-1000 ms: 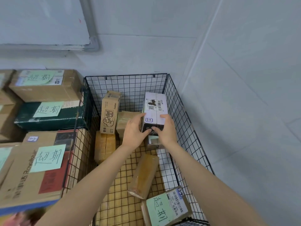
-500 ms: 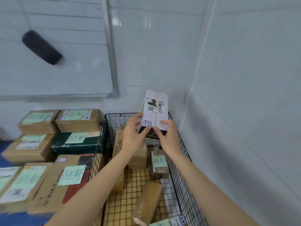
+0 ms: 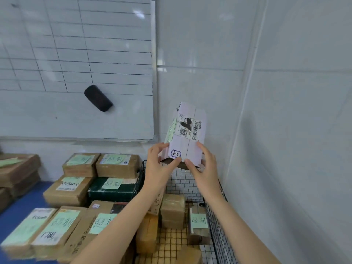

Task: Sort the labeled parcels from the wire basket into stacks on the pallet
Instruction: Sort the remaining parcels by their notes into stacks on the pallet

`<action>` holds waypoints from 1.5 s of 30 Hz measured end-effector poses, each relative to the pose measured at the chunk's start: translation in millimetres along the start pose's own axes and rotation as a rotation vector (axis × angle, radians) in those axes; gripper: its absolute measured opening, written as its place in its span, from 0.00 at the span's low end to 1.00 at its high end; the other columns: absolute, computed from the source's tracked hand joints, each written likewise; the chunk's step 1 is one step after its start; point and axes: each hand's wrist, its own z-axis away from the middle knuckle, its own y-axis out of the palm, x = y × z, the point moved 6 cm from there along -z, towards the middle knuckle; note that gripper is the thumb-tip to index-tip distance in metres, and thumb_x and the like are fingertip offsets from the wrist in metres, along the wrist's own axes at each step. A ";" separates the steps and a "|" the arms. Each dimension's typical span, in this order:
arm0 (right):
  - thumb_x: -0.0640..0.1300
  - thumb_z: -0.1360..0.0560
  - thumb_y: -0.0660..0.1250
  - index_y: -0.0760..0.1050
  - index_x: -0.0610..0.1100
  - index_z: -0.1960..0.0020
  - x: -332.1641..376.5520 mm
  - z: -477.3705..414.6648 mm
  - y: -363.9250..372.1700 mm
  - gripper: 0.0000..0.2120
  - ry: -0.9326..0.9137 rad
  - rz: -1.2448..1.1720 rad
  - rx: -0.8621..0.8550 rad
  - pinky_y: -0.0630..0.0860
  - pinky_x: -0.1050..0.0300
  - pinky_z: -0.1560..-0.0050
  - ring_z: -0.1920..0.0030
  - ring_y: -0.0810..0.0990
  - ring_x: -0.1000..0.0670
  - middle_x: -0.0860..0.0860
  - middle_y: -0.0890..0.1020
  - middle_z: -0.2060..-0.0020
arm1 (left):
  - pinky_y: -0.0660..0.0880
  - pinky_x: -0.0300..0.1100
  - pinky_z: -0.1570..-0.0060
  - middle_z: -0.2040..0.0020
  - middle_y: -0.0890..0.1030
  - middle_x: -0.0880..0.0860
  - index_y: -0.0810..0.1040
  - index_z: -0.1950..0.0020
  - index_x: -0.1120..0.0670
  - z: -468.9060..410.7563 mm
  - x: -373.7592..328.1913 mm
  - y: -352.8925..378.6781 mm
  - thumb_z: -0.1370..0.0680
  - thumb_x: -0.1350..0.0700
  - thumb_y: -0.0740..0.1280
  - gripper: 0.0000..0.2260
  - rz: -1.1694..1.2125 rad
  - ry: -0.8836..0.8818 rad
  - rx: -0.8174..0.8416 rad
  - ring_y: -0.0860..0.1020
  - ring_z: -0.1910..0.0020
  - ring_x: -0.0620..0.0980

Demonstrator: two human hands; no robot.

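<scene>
A white parcel (image 3: 187, 130) with a barcode label and a green note on its side is held up at chest height, well above the black wire basket (image 3: 217, 216). My left hand (image 3: 159, 162) grips its lower left edge and my right hand (image 3: 204, 164) grips its lower right edge. Inside the basket lie several brown taped parcels (image 3: 172, 210), one bearing a green note (image 3: 198, 221). To the left, labeled cardboard parcels (image 3: 118, 165) stand in stacks on the blue pallet (image 3: 17, 210), among them a dark green box (image 3: 112, 189).
A whiteboard (image 3: 76, 73) with a black eraser (image 3: 98, 98) hangs on the wall behind the stacks. A tiled wall (image 3: 295, 130) runs close along the basket's right side. More flat cardboard (image 3: 17, 172) is piled at the far left.
Both hands have lifted the white parcel out of the basket and up in front of the wall. The view has tilted upward, bringing the whiteboard and more of the pallet stacks into sight.
</scene>
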 end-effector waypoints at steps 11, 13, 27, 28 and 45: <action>0.43 0.26 0.73 0.68 0.54 0.32 26.3 -1.1 -10.3 0.26 -0.003 -0.122 0.012 0.79 0.68 0.51 0.35 0.72 0.50 0.58 0.67 0.35 | 0.73 0.33 0.53 0.37 0.76 0.49 0.71 0.39 0.47 -6.8 -21.8 -10.1 0.30 0.55 0.78 0.24 0.083 -0.089 0.072 0.75 0.38 0.47; 0.43 0.26 0.74 0.67 0.55 0.32 28.8 -2.2 -11.9 0.26 -0.010 -0.119 0.027 0.80 0.63 0.48 0.35 0.73 0.49 0.57 0.67 0.33 | 0.75 0.34 0.54 0.37 0.76 0.50 0.69 0.36 0.48 -7.8 -22.9 -12.1 0.32 0.56 0.79 0.29 0.107 -0.117 0.077 0.76 0.39 0.47; 0.48 0.31 0.78 0.58 0.60 0.26 58.0 -23.1 -28.8 0.41 -0.029 -0.022 0.063 0.76 0.48 0.39 0.34 0.69 0.55 0.60 0.61 0.31 | 0.79 0.54 0.45 0.37 0.71 0.37 0.67 0.37 0.40 -3.7 -55.4 -55.1 0.37 0.55 0.80 0.35 -0.130 0.097 0.122 0.69 0.36 0.36; 0.49 0.31 0.78 0.58 0.59 0.25 60.6 -25.7 -32.8 0.42 -0.033 -0.018 0.046 0.74 0.49 0.38 0.33 0.68 0.55 0.60 0.61 0.30 | 0.80 0.54 0.46 0.37 0.71 0.37 0.67 0.37 0.41 -3.4 -58.6 -57.7 0.36 0.56 0.80 0.34 -0.139 0.109 0.132 0.69 0.37 0.36; 0.50 0.33 0.78 0.61 0.49 0.25 79.5 -11.6 17.7 0.42 -0.039 -0.018 0.144 0.72 0.48 0.33 0.34 0.69 0.54 0.54 0.67 0.33 | 0.68 0.43 0.38 0.32 0.65 0.33 0.63 0.31 0.39 23.3 -84.3 -143.4 0.37 0.38 0.71 0.36 -0.493 0.327 0.123 0.65 0.34 0.44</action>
